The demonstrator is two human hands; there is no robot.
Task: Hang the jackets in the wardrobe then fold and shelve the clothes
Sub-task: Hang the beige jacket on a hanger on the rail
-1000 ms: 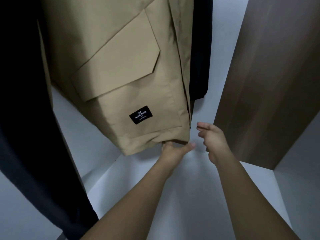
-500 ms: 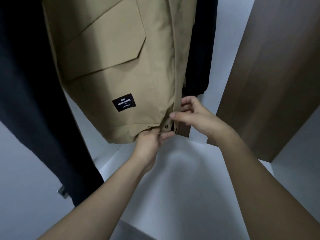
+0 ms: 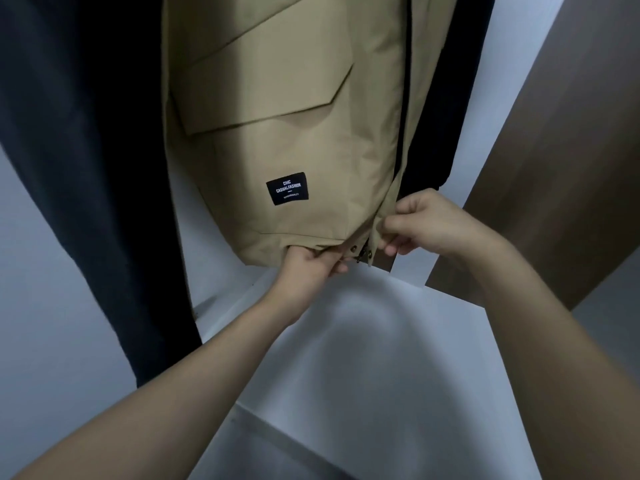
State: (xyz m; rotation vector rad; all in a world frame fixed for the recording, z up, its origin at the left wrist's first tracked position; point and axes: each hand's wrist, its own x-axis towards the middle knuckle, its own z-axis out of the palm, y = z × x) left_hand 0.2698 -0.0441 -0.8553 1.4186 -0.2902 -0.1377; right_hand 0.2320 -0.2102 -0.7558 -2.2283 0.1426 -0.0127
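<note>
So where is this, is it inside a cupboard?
Most likely the inside of a wardrobe. A tan jacket hangs beside a dark garment, pale panels close in around them, and a brown wooden door stands open on the right.

Left hand (image 3: 313, 259) and right hand (image 3: 429, 225) pinch the hanging tan jacket's (image 3: 294, 133) hem
</note>
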